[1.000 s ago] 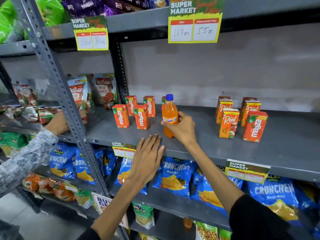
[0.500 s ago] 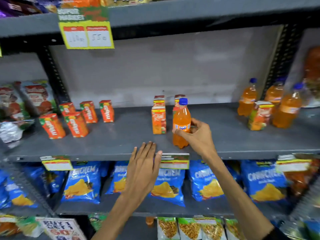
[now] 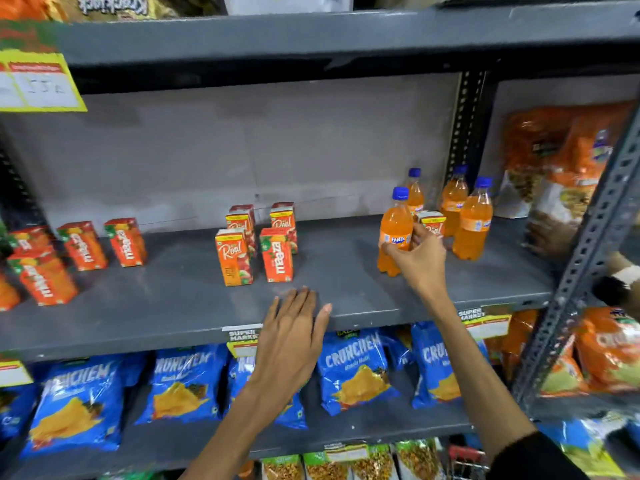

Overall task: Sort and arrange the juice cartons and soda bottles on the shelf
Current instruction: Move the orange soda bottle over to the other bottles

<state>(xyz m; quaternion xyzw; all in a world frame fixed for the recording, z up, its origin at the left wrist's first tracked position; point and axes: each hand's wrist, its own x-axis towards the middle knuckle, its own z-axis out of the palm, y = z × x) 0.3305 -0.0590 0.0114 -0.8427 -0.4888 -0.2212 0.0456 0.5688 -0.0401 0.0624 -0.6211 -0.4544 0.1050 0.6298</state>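
My right hand (image 3: pixel 417 256) grips an orange Fanta bottle (image 3: pixel 394 230) with a blue cap, upright on the grey shelf (image 3: pixel 346 271) toward its right side. Right behind it stand three more Fanta bottles (image 3: pixel 472 220) and a Real juice carton (image 3: pixel 433 225). My left hand (image 3: pixel 291 327) lies flat and open on the shelf's front edge. In the middle of the shelf stands a cluster of Real and Maaza cartons (image 3: pixel 256 247). Several Maaza cartons (image 3: pixel 83 245) stand at the left.
Blue Crunchem chip bags (image 3: pixel 183 382) fill the shelf below. Orange snack bags (image 3: pixel 561 161) sit past the perforated upright post (image 3: pixel 581 258) at the right. A yellow price tag (image 3: pixel 38 81) hangs from the upper shelf at the left.
My right hand has carried the Fanta bottle rightward along the shelf, from beside the middle cartons to the bottle group. The view has swung right. My left hand stays on the shelf edge.
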